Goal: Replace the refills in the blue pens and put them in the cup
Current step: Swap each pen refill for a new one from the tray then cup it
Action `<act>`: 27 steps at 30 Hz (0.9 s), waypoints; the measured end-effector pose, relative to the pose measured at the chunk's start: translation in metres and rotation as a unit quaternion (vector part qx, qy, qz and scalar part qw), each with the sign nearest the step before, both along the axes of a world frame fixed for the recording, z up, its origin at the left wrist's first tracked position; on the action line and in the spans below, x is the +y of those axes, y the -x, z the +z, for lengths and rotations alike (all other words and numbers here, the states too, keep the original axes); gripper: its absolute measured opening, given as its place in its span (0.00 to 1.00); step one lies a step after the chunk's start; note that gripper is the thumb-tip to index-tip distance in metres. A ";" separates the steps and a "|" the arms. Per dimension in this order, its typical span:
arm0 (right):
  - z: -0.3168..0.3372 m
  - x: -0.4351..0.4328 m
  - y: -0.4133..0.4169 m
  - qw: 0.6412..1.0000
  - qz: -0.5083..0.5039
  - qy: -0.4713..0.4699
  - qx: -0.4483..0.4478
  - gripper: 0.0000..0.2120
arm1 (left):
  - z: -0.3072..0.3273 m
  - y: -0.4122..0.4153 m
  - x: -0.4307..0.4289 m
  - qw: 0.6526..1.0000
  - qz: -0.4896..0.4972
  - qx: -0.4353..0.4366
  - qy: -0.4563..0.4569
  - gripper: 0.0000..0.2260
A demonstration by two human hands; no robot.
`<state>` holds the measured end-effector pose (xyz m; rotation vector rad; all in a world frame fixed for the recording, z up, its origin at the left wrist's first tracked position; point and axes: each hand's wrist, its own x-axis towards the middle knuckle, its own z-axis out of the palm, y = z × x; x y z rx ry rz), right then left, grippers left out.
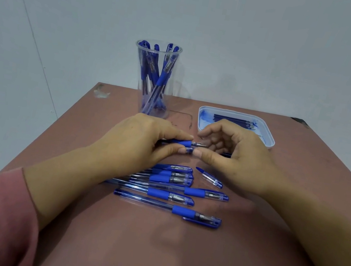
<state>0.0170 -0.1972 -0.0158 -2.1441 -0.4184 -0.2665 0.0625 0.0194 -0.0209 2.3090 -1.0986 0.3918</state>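
My left hand [145,141] grips a blue pen [183,143] sideways above the table, its cap off and its metal tip pointing right. My right hand [233,157] faces it, thumb tip touching the pen's front end and the other fingers loosely curled above, apart from the thumb. A short dark piece shows under the right fingers; what it is cannot be told. A loose pen cap [210,178] lies below the right hand. Several capped blue pens [170,195] lie in a row near me. The clear cup [153,77] at the back holds several blue pens.
A white ink-stained tray [269,141] with dark refills [233,120] sits at the back right, just behind my right hand. The brown table [170,261] ends a little behind the cup and tray. A grey wall stands behind.
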 end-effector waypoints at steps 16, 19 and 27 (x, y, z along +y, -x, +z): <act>0.004 0.001 0.002 1.000 -0.007 -0.012 -0.004 0.09 | 0.005 0.005 -0.002 0.999 -0.007 0.037 0.006 0.14; 0.006 0.001 0.003 1.000 0.001 -0.022 -0.014 0.09 | 0.005 0.006 -0.002 0.998 -0.012 0.049 0.024 0.12; 0.005 0.002 0.004 0.997 0.011 -0.069 0.033 0.13 | 0.003 0.003 0.000 0.999 -0.010 0.003 0.031 0.14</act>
